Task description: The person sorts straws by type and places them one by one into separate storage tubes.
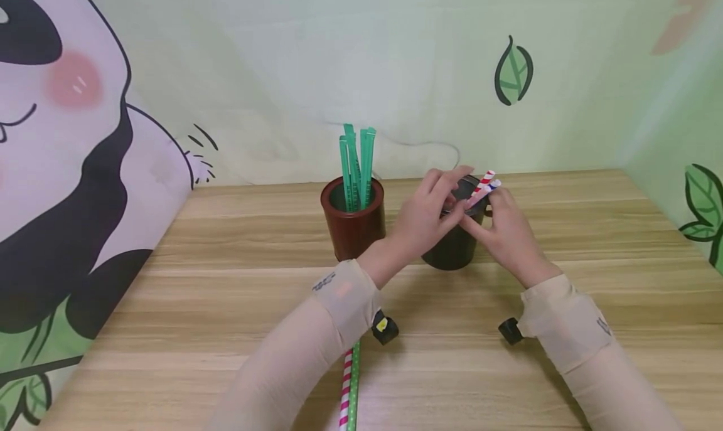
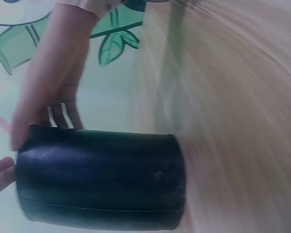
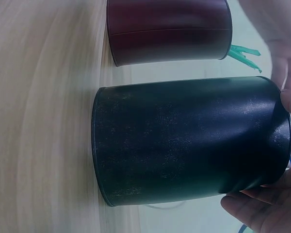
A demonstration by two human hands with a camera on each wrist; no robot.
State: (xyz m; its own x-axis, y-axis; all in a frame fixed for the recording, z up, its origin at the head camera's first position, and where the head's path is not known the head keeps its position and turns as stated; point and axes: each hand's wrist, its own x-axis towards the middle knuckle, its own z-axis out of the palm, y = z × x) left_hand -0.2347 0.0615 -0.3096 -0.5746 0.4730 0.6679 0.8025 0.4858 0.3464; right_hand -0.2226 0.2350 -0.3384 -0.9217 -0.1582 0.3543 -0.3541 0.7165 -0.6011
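Observation:
A black cup [image 1: 449, 252] stands upright on the table, with a red-striped straw [image 1: 487, 179] and a blue-tipped white straw [image 1: 490, 188] leaning to the right out of its mouth. My left hand [image 1: 426, 208] reaches over the cup's left rim, index finger and thumb spread apart. Around the right side of that rim my right hand [image 1: 508, 233] grips the cup, its thumb across the front and its fingers [image 3: 250, 206] against the side in the right wrist view. The straws' lower parts are hidden inside the cup and behind the thumbs.
Left of the black cup stands a brown cup [image 1: 356, 233] with several green paper-wrapped straws [image 1: 354, 167]. A red-striped straw [image 1: 346, 390] and a green dotted straw [image 1: 354, 387] lie near the front, partly under my left forearm. Behind the wooden table [image 1: 243, 230] rises a painted wall [image 1: 367, 61].

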